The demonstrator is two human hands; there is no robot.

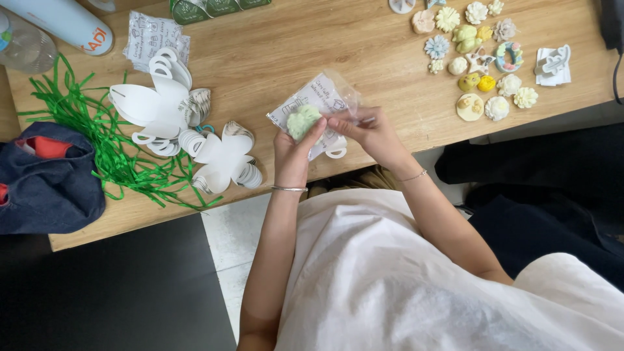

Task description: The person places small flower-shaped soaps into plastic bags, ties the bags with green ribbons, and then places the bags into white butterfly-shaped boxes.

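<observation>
Both hands, left hand (292, 148) and right hand (369, 133), pinch a clear printed plastic bag (318, 97) with a pale green flower-shaped piece (303, 121) inside, above the wooden table (292, 45).

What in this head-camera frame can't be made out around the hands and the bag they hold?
- Head view: left hand and right hand cover the lower part of the clear printed bag.
- The pale green piece inside is too small to make out in detail.
- Bottle and white tube are cut off by the top left edge.
- Small moulded pieces at the top right are too small to identify.
</observation>
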